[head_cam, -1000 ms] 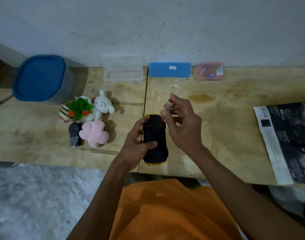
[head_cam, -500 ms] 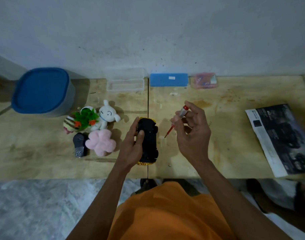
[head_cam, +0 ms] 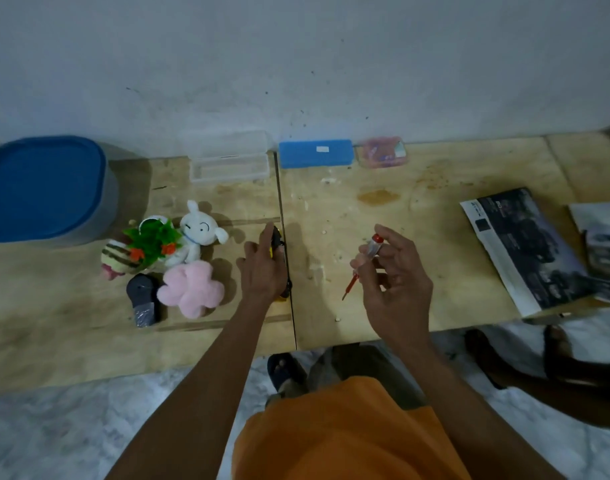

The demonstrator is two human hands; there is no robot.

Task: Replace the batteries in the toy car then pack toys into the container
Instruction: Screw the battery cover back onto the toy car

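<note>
You are in the battery step, with packing not begun: the plush toys lie in a cluster toward the counter's left end, and the blue-lidded container stands shut at its back left corner. Your left hand wraps over the toy car, which sits mid-counter on the seam and is mostly hidden beneath it. Your right hand hovers just right of it, palm up, pinching the red screwdriver tip-down. Next, probably turn the car so its battery cover faces you.
</note>
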